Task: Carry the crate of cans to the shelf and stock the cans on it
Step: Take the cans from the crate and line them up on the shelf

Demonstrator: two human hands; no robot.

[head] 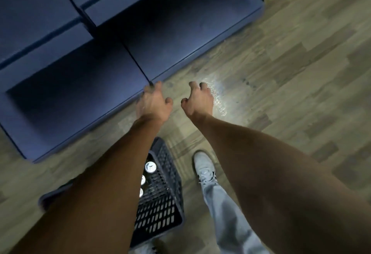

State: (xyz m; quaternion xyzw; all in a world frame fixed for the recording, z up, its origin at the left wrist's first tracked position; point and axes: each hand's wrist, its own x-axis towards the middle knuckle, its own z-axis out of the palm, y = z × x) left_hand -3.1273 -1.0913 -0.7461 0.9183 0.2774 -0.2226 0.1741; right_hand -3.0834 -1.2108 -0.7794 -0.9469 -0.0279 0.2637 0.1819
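Both forearms are bare, with no sleeves, watch or jewellery in view on either wrist. The hands are ungloved. The right leg wears light grey trousers (226, 211). The right foot wears a white lace-up sneaker (204, 168) with a dark side marking.

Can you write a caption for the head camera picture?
Empty left hand and right hand reach out above a crate of cans by the blue shelf.

You've got a matt dark plastic lattice crate (160, 199), shiny metal can tops (151, 167), matt blue shelf (80, 85), glossy wood-look floor (281, 73).
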